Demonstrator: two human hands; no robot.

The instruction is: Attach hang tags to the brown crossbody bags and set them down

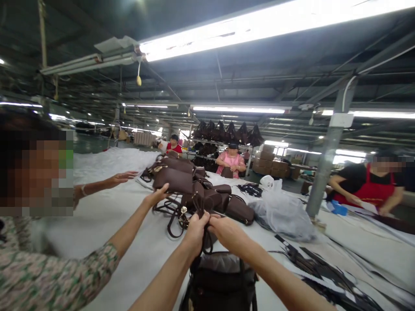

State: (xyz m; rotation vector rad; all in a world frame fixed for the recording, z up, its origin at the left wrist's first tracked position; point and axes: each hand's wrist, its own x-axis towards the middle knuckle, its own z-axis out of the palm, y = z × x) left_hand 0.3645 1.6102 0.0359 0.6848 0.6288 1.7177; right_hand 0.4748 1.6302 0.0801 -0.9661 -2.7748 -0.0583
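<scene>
Both of my hands meet above a dark brown handbag at the front edge of the table. My left hand is closed around a looped dark brown strap. Close beside it, my right hand pinches at the same strap, its fingertips partly hidden. The handbag stands open at the top, with a pale lining or filling showing inside. Just beyond my hands lies a heap of brown handbags, their straps and a round metal-looking ornament trailing toward me.
At left, a co-worker in a floral sleeve reaches both arms toward the heap. To the right lie a clear plastic bag and dark strips on the white table. A metal post rises at right. Other people work farther back.
</scene>
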